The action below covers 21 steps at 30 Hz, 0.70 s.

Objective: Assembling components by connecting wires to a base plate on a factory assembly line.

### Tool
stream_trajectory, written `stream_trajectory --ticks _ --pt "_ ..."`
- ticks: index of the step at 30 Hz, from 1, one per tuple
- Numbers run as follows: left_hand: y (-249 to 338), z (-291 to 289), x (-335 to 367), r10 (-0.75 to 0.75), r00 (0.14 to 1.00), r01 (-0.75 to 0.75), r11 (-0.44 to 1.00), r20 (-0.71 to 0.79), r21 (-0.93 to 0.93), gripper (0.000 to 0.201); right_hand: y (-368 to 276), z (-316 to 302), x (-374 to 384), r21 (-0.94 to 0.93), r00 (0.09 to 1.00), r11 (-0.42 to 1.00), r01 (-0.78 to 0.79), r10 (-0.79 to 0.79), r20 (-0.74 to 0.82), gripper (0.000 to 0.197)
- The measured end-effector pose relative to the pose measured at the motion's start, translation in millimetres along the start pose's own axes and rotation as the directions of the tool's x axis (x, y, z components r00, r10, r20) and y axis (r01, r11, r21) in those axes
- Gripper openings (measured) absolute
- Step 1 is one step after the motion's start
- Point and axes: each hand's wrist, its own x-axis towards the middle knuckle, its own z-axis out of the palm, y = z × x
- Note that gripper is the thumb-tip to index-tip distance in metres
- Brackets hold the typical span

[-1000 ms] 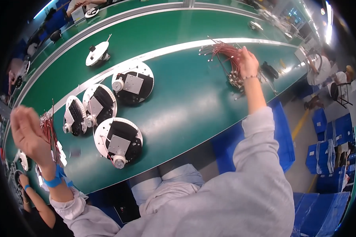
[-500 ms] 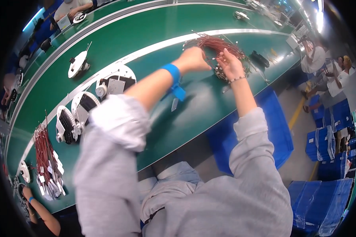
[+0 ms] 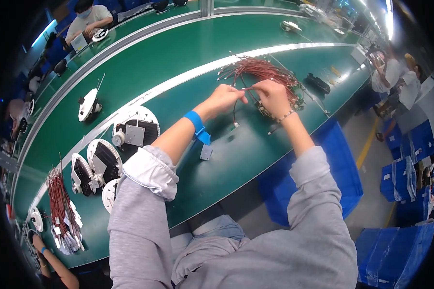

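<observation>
Between my two hands a thin cable point(image 3: 249, 89) is stretched, dark red where it shows. My left hand point(image 3: 225, 99) pinches one part of it, thumb and fingers closed. My right hand point(image 3: 275, 98) grips it a little to the right, fingers curled and partly hidden by the back of the hand. Below the left fingertips a dark wire end with a small white connector point(image 3: 236, 124) hangs over the green bench. Just beyond the hands lies a bundle of dark red cables point(image 3: 263, 69) with small light connectors. Small boards or parts point(image 3: 298, 102) sit beside my right wrist.
Round white units with black parts point(image 3: 141, 126) stand at the left, with another on the far belt point(image 3: 88, 105). A second cable bundle point(image 3: 60, 212) lies lower left. A black object point(image 3: 318, 83) rests right of the wires. A blue bin point(image 3: 340, 164) stands below the bench edge.
My hands have come together on the cable, the left moving lower and the right turning over. A wire end with a connector now hangs below them. The view has shifted slightly.
</observation>
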Motion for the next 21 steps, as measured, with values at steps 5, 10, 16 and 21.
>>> stream_trajectory --ticks 5,10,16,21 --pt "1 -2 -5 -0.05 0.999 0.05 0.998 0.018 -0.029 0.029 1 -5 11 -0.083 0.997 0.993 0.08 -0.081 -0.014 0.005" --pt "-7 -3 -7 -0.047 0.995 0.052 0.998 0.091 -0.047 0.029 10 -12 12 -0.087 0.998 0.996 0.014 -0.019 -0.058 0.006" --pt "-1 1 -21 0.108 0.993 -0.117 0.977 0.056 0.177 0.026 39 -2 7 0.347 0.802 0.775 -0.529 0.59 -0.097 0.013" --pt "-1 8 -15 0.245 0.969 -0.244 0.955 0.013 0.167 0.025 38 -3 13 0.326 0.824 0.84 -0.434 0.517 -0.233 0.013"
